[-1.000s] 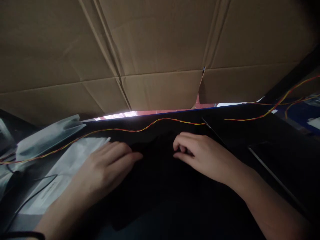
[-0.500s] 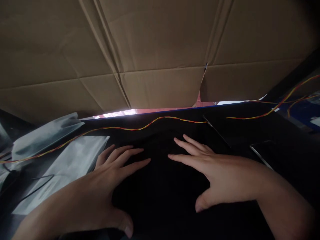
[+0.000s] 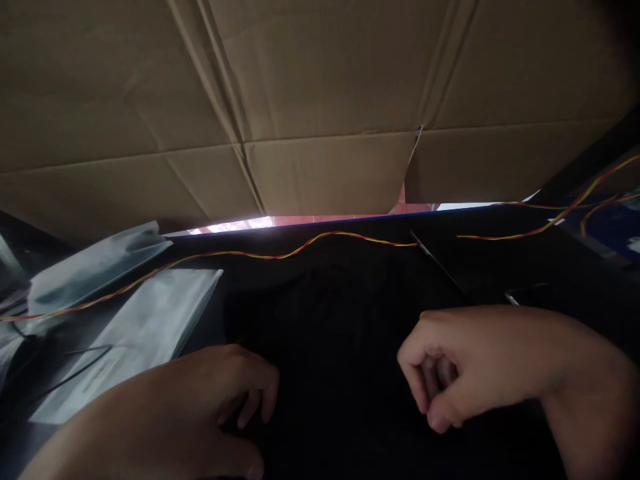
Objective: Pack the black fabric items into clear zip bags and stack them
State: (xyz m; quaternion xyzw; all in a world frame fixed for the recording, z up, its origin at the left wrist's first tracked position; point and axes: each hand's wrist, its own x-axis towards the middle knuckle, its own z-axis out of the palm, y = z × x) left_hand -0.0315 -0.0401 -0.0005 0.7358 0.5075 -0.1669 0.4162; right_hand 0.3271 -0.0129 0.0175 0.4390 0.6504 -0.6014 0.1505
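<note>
My left hand [image 3: 215,393] is at the lower left, its fingers curled inward and its thumb stretched below them. Toward the lower right my right hand [image 3: 460,370] is closed, thumb tip against the bent fingers. Under and between both hands lies a black cloth-like thing [image 3: 320,313] with faint folds. It is too dark to tell whether either hand grips any of it. Beside my left hand is a flat translucent plastic bag [image 3: 145,320] with a pale label. A dark flat object with a shiny edge [image 3: 513,298] lies just behind my right wrist.
A twisted red-and-yellow wire [image 3: 240,254] crosses the back of the dark surface. Another plastic bag [image 3: 100,267] lies at the far left, near a thin black cable [image 3: 80,377]. A dark flat panel [image 3: 480,260] is at the right. Creased cardboard [image 3: 325,80] stands behind.
Both hands have gone from spread fingers to curled ones. They have drawn back toward me, and my right thumb has met its fingers. The view has shifted slightly.
</note>
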